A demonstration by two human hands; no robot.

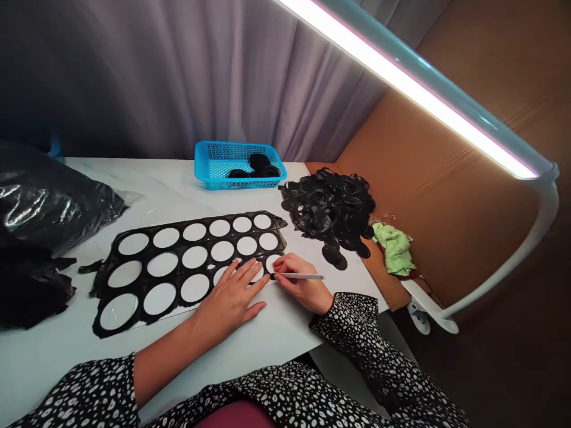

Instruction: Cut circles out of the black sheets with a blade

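A flat black sheet (175, 276) with three rows of round holes lies on the white table, and white shows through the holes. My left hand (234, 294) rests flat with fingers spread over the sheet's lower right part, covering some holes. Pinched in my right hand (306, 285) is a thin silver tool (307, 276), its tip at the sheet's lower right corner beside my left fingertips. Just what the tip touches is too small to tell.
A blue basket (212, 183) with black pieces stands at the back. Black scraps (330, 205) are heaped at the right, near a green cloth (395, 246). Black bags (49, 196) lie left. A lit lamp (414, 89) hangs above, its white arm (517, 264) at the right.
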